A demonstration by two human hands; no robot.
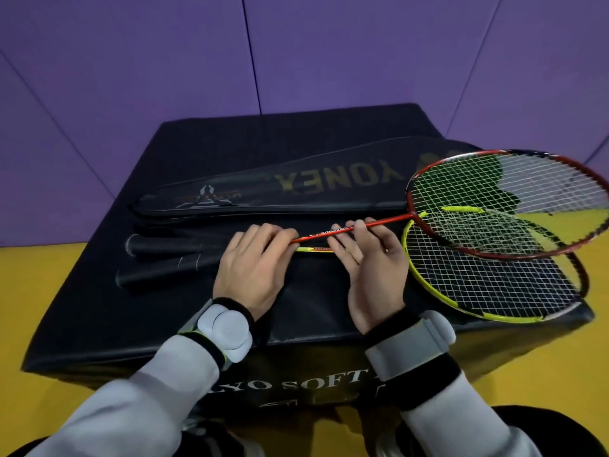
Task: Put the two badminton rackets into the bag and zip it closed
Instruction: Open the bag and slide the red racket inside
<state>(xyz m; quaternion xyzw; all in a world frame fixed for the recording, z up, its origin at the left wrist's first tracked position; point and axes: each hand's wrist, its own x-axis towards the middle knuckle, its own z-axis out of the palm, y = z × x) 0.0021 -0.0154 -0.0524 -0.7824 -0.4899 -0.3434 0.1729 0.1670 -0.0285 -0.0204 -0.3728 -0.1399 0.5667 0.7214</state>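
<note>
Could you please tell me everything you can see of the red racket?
The red racket has a thin red shaft with a printed label, a red and dark oval frame and pale strings. It lies roughly level, head to the right and tilted up, overlapping the head of the yellow racket below it. The left hand and right hand both pinch its shaft with their fingertips. Which of the two black grips on the left belongs to it cannot be told. It sits outside the black bag, just in front of it.

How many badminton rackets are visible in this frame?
2: the red racket lifted at its shaft by both hands, and the yellow racket lying beneath it on the black block. None looks hidden.
</note>
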